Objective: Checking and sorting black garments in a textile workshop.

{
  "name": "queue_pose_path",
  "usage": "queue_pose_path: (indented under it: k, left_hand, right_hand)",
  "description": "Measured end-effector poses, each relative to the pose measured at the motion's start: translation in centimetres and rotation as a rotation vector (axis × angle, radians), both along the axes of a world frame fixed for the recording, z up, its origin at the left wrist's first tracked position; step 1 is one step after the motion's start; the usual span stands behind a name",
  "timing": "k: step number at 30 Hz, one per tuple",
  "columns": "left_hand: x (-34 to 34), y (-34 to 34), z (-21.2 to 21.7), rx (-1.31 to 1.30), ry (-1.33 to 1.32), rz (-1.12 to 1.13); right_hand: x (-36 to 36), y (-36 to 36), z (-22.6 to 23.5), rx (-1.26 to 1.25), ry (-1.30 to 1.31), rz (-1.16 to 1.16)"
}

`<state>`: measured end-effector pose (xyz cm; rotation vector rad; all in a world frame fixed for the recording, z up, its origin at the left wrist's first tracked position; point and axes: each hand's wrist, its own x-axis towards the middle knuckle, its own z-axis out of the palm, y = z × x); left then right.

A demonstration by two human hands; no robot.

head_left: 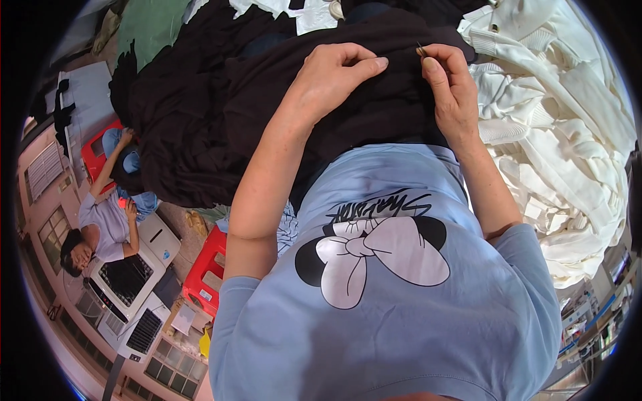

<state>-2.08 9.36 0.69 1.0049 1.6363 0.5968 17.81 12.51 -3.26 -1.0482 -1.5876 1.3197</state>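
In the head view, the two hands are apart above matte black fabric (pixel 194 134) heaped across the lap. The right hand (pixel 457 90) pinches a small, slender dark object (pixel 420 49); whether the curled left hand (pixel 329 75) grips anything, I cannot tell. Ribbed white knit garments (pixel 535 144) lie piled to the right.

Soft, dull cloth in the dark heap (pixel 200 120) at eleven o'clock. Bumpy knit in the white heap (pixel 535 147) at three. Smooth cloth in the blue shirt (pixel 401 321) at six. Shiny plastic in the red stool (pixel 198 271) at eight. Too small to tell in the thin tool (pixel 420 49) at one.
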Motion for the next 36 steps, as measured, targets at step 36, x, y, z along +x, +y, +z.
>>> queue_pose_path:
  k: [36]
  left_hand:
    - [0.1, 0.4, -1.2, -0.031, -0.419, 0.176]
  right_hand:
    - [0.0, -0.2, -1.2, 0.392, -0.333, 0.002]
